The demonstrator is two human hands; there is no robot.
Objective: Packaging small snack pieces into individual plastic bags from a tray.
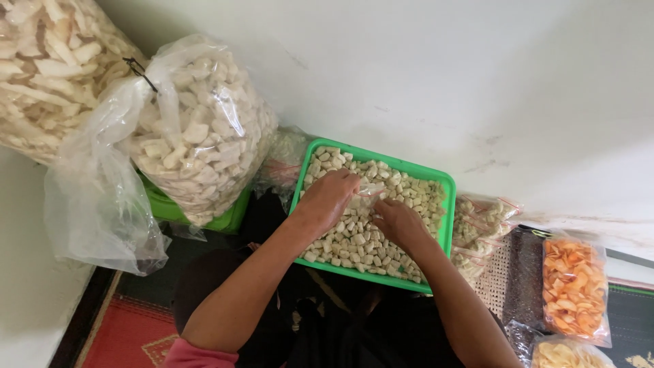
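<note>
A green tray [444,182] full of small pale snack pieces [354,242] lies on the floor against the white wall. My left hand [329,196] and my right hand [397,221] are over the middle of the tray, close together. Between them is a small clear plastic bag [368,196], held by the fingers of both hands. The bag is thin and hard to make out; what it holds is not clear.
A large clear sack of pale chips [197,133] rests on a green container [225,218] at left, with another big sack [48,68] behind it. Small filled packets [480,228] lie right of the tray. Packets of orange chips [574,286] sit at far right.
</note>
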